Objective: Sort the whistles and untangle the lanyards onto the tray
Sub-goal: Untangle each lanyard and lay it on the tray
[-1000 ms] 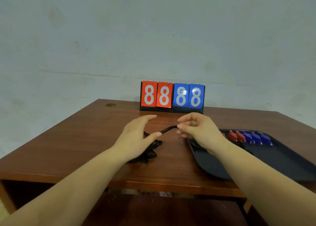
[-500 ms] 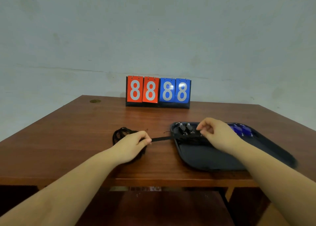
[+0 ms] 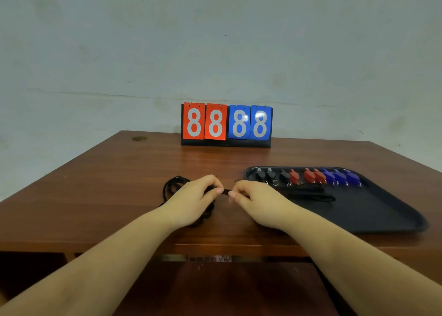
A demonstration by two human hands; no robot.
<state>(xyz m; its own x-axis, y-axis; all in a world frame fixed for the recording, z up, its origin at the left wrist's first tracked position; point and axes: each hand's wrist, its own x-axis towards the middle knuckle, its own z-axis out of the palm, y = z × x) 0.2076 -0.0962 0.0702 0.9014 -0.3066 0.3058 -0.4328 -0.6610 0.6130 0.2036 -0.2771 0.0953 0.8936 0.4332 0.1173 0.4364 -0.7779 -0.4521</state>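
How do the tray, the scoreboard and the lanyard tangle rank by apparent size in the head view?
1. black tray
2. flip scoreboard, farther back
3. tangled black lanyards, partly hidden by the left hand

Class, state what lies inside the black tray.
Inside the tray: a row of black whistles, red whistles, blue whistles, plus straightened lanyards. The right hand covers its near-left corner.

9 whistles (image 3: 308, 176) line the black tray (image 3: 382, 210); tangled lanyards (image 3: 173, 187) lie left.

Hidden under the left hand (image 3: 191, 201): much of the black lanyard tangle (image 3: 173, 187); too dark on the black tray (image 3: 392, 220) to count: lanyards (image 3: 308, 195) lying there.
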